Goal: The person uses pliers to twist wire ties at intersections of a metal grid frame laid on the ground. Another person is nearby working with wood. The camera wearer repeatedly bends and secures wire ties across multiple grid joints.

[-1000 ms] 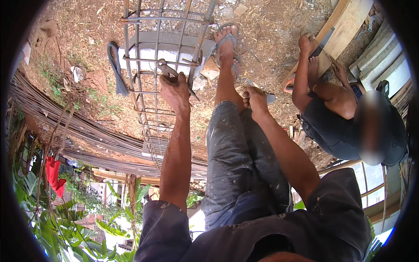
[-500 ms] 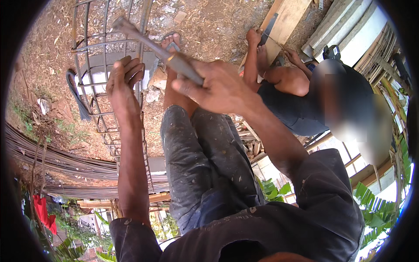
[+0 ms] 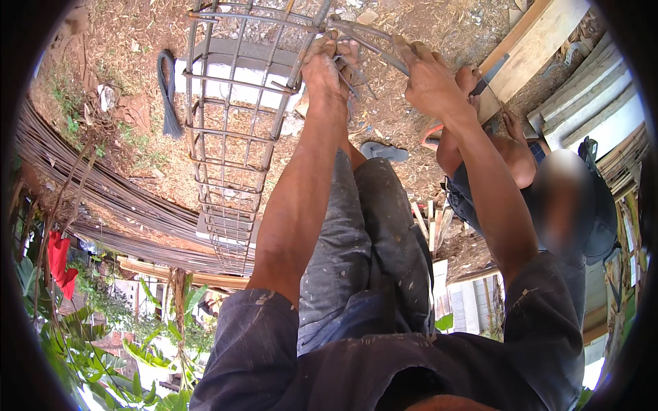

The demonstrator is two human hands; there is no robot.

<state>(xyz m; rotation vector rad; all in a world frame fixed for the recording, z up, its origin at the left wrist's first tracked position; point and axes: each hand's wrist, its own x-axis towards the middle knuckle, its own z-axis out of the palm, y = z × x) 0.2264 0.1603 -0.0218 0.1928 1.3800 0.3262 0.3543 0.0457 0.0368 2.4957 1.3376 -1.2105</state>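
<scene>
A steel rebar cage (image 3: 226,130) of long bars and square stirrups runs away from me on the left. My left hand (image 3: 325,72) is closed beside its right-hand bar, near the top of the view. Thin dark tie wires (image 3: 351,85) stick out from between its fingers. A pair of pincers (image 3: 373,46) is gripped by its handles in my right hand (image 3: 432,82). The pincers' jaws reach the corner of the cage just beyond my left fingers. Whether they bite on a wire there is too small to tell.
A bundle of dark wire (image 3: 166,96) lies left of the cage, beside a pale block (image 3: 236,75). Long rods (image 3: 110,192) lie stacked nearer. On the right, a co-worker (image 3: 521,164) crouches by a wooden plank (image 3: 541,48) with a saw. A sandal (image 3: 384,151) lies on the ground.
The right hand has swung the pincers from above the cage's right side to the cage's corner bar. My left hand has gone from raised, with curled fingers, to closed beside that bar. The view has shifted.
</scene>
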